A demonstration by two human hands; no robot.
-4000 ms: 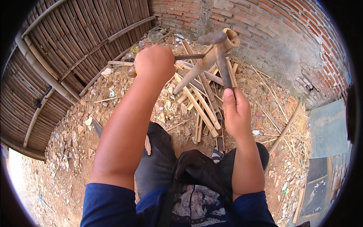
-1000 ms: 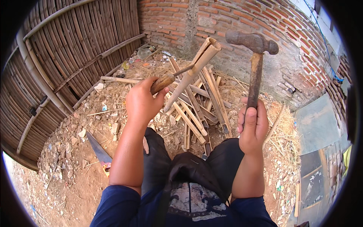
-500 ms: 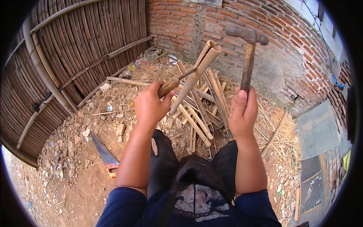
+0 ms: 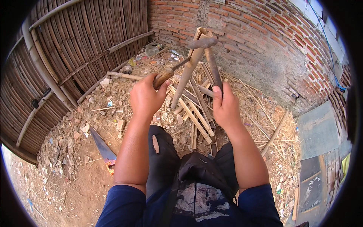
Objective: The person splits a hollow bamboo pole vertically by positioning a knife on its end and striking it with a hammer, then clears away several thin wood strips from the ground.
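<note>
My left hand (image 4: 146, 94) is closed around the wooden handle of a knife (image 4: 163, 77). Its narrow dark blade runs up into the split of a bamboo pole (image 4: 185, 77), which leans with its cleft top end away from me. A hammer (image 4: 214, 69) is gripped by its handle in my right hand (image 4: 226, 106). The hammer's head is slightly blurred and overlaps the upper part of the bamboo; whether it touches the bamboo or the blade I cannot tell.
Split bamboo strips (image 4: 194, 117) lie piled under the pole. A handsaw (image 4: 101, 145) rests on the stony ground at left. A bamboo fence (image 4: 94, 41) stands at left, a brick wall (image 4: 257, 41) behind and right. A grey panel (image 4: 319, 130) stands at far right.
The hammer has swung left and slightly down, from beside the bamboo to across its upper part. My left hand, the knife and the bamboo have shifted a little left.
</note>
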